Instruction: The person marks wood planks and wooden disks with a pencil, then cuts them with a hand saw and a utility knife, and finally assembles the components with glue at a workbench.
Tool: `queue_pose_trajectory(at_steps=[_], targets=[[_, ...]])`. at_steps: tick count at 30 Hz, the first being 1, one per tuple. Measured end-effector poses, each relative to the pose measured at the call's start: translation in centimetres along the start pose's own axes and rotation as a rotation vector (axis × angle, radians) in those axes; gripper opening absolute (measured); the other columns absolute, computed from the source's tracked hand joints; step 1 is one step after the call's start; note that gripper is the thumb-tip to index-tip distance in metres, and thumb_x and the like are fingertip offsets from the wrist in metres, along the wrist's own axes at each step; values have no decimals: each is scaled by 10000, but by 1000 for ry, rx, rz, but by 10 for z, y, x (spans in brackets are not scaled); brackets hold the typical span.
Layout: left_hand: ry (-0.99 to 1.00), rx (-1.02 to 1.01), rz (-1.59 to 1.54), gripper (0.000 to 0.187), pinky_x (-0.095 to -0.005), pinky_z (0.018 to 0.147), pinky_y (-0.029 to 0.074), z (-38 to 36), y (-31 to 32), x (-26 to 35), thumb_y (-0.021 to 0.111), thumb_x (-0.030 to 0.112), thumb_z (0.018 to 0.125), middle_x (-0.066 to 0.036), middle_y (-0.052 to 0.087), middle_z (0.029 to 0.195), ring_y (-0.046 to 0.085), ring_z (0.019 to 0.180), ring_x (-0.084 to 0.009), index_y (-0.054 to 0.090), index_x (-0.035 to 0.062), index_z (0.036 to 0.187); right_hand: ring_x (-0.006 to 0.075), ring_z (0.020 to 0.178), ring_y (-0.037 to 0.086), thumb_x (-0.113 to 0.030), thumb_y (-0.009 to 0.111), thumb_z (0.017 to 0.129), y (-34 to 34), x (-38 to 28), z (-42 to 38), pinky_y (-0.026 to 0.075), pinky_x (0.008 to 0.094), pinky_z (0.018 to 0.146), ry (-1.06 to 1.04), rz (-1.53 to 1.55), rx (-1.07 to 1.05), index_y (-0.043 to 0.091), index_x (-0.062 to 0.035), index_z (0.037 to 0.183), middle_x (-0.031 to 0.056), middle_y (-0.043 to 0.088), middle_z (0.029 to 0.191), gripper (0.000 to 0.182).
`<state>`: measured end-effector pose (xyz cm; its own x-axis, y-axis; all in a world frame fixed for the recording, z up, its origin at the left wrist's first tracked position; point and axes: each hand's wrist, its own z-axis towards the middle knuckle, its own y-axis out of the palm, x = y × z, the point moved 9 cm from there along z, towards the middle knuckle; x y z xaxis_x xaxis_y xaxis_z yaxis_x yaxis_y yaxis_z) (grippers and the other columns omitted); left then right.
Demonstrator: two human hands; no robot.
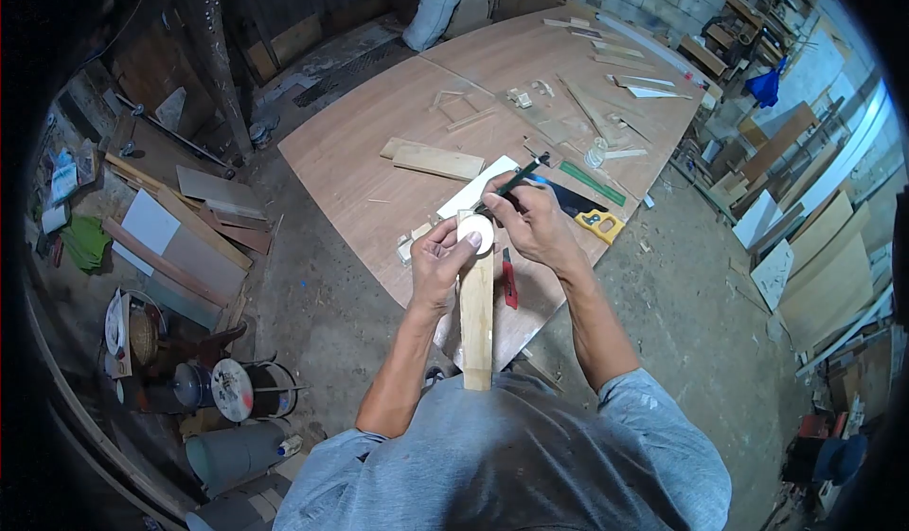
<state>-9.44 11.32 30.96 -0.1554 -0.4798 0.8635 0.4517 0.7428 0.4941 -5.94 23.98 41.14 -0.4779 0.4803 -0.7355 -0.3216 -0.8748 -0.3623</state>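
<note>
My left hand [438,268] is closed at the far end of a narrow wooden board [477,327], its thumb pressing a white round disc [480,235] onto the wood. The board's near end reaches my shirt. In my right hand [532,224] is a dark pen-like stick [524,177], pinched between thumb and fingers, with its upper end pointing away from me. Its lower tip is hidden by the fingers near the disc's edge. A red-handled tool [509,283] lies just right of the board. Beyond my hands lies a white strip [481,184].
A saw with a yellow handle [598,226] and a green ruler-like strip [592,182] lie to the right. Two flat boards [436,159] lie ahead, near a small wooden frame [461,108]. A clear jar [596,153] stands on the large plywood table [346,143].
</note>
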Motion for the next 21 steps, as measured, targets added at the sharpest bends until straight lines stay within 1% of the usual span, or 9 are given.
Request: queue_pose_trajectory(at_steps=[2, 6, 7, 8, 11, 15, 18, 19, 21], targets=[[9, -8, 20, 334, -284, 719, 574, 0, 0, 2, 633, 100, 879, -146, 700, 938, 708, 803, -199, 589, -85, 1153, 186, 610, 592, -98, 615, 922, 2, -5, 4, 456, 314, 562, -60, -39, -25, 614, 50, 925, 135, 609, 683, 148], [21, -14, 18, 342, -282, 745, 570, 0, 4, 7, 638, 84, 876, -140, 697, 970, 707, 814, -194, 585, -94, 1163, 186, 589, 562, -123, 611, 933, 2, 4, 10, 441, 327, 553, -11, 67, -16, 607, 46, 920, 120, 599, 673, 169], [24, -10, 15, 342, -282, 745, 570, 0, 5, 7, 638, 84, 876, -140, 697, 970, 707, 814, -194, 585, -94, 1163, 232, 579, 558, -164, 606, 943, 6, 6, 12, 434, 355, 551, 50, 141, -76, 596, 44, 895, 144, 593, 667, 213], [7, -28, 3, 352, -270, 761, 565, 0, 7, 5, 656, 60, 872, -136, 691, 990, 690, 840, -168, 580, -98, 1178, 232, 579, 558, -164, 606, 943, 5, 5, 15, 434, 355, 551, 50, 140, -78, 596, 44, 895, 144, 593, 667, 213], [6, -44, 7, 365, -249, 773, 552, 2, 10, 0, 679, 35, 866, -129, 684, 1008, 667, 862, -134, 578, -101, 1190, 331, 602, 532, -237, 590, 952, 17, -2, 23, 423, 412, 574, -19, -61, -285, 554, 48, 851, 210, 546, 659, 305], [21, -33, 36, 366, -230, 768, 535, 4, 10, -2, 687, 34, 861, -122, 684, 1002, 655, 862, -120, 580, -105, 1183, 377, 640, 539, -232, 557, 967, 28, -1, 30, 425, 439, 606, 3, -180, -472, 534, 42, 856, 226, 554, 708, 297], [20, -53, 23, 366, -234, 773, 538, 7, 10, -7, 684, 33, 861, -129, 684, 1011, 658, 871, -125, 578, -109, 1181, 386, 654, 533, -229, 545, 971, 30, 0, 34, 425, 441, 614, -32, -207, -499, 529, 36, 862, 219, 551, 700, 288], [23, -53, 26, 366, -234, 773, 538, 7, 11, -7, 684, 33, 861, -129, 684, 1011, 658, 871, -125, 578, -109, 1181, 386, 654, 533, -229, 545, 971, 29, 2, 32, 425, 441, 614, -36, -207, -497, 529, 36, 862, 219, 551, 700, 288], [-7, -3, 31, 359, -239, 772, 541, 6, 7, -9, 683, 36, 860, -139, 686, 1017, 663, 872, -130, 584, -107, 1174, 213, 668, 534, -243, 555, 983, 9, 0, 31, 424, 364, 616, -148, -305, -359, 581, 17, 954, 132, 553, 716, 263]])
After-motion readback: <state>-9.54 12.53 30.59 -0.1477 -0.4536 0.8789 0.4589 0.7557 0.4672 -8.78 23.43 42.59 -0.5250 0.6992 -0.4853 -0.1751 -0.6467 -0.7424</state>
